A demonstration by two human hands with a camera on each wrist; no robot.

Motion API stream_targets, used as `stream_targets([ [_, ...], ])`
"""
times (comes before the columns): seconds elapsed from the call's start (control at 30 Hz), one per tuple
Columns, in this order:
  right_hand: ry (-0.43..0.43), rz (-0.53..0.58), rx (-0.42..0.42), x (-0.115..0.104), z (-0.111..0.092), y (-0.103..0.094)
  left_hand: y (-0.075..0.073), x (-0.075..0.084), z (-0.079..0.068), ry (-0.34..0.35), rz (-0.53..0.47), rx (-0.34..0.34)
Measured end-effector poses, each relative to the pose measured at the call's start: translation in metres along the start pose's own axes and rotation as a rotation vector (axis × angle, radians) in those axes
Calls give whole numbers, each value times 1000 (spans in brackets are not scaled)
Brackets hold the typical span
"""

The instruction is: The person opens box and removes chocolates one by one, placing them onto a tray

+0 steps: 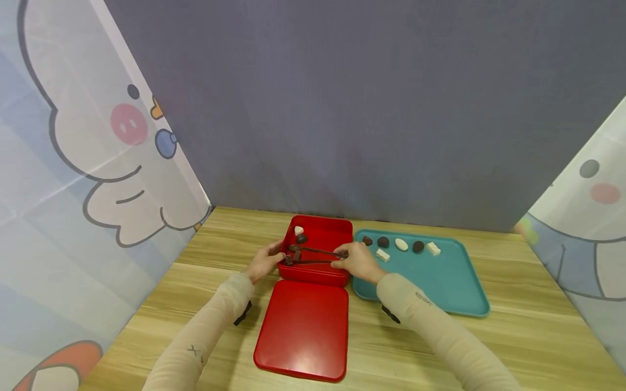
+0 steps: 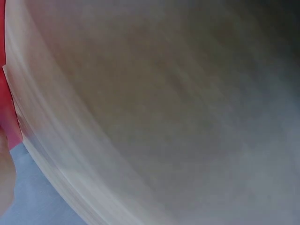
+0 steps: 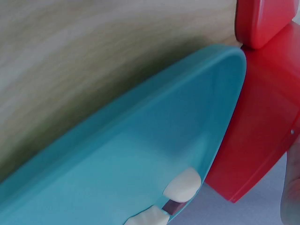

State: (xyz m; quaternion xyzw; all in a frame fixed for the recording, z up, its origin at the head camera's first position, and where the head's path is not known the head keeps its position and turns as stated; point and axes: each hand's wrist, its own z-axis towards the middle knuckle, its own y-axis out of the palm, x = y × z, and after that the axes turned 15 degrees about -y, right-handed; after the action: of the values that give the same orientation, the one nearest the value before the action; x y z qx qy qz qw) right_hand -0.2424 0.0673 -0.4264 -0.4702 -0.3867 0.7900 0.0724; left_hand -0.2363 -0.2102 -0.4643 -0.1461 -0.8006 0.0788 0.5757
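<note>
My right hand (image 1: 361,262) holds slim dark brown tongs (image 1: 315,262) by their right end, thumb and fingers on the two arms. The tongs lie across the red box (image 1: 337,231), with their tips near its left wall. A small brown piece (image 1: 296,255) shows between the tips; whether they grip it I cannot tell. Also in the box are a white chocolate-like piece (image 1: 299,231) and a dark round piece (image 1: 301,239). At the box's left wall, my left hand (image 1: 264,262) rests against it with fairly straight fingers. Only edges of the hands show in the wrist views.
A red lid (image 1: 305,331) lies flat in front of the box. Right of the box stands a teal tray (image 1: 440,282), bearing several dark and white pieces (image 1: 401,244) along its back. A grey panel (image 1: 342,108) rises behind the wooden table (image 1: 191,304).
</note>
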Motion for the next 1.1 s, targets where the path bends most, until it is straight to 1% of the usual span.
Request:
stream_targets([
  [0.1, -19, -23, -11, 0, 1, 3, 1, 0, 0, 3, 7, -10],
  [0.2, -31, -34, -6, 1, 1, 6, 2, 0, 1, 5, -2, -11],
  [0.37, -33, -38, 10, 1, 2, 7, 3, 1, 1, 18, -10, -2],
  [0.5, -31, -34, 7, -1, 3, 8, 0, 1, -1, 29, -5, -3],
  [0.73, -36, -42, 6, 1, 5, 11, 0, 17, -19, 1, -13, -37],
  [0.83, -32, -47, 5, 3, 4, 11, 1, 15, -18, 7, -6, -39],
  [1.03, -40, -40, 16, 5, 2, 11, 1, 0, -1, 13, -23, -20],
  [1.1, -49, -42, 25, 5, 2, 12, 1, -2, 1, 23, -16, -13],
])
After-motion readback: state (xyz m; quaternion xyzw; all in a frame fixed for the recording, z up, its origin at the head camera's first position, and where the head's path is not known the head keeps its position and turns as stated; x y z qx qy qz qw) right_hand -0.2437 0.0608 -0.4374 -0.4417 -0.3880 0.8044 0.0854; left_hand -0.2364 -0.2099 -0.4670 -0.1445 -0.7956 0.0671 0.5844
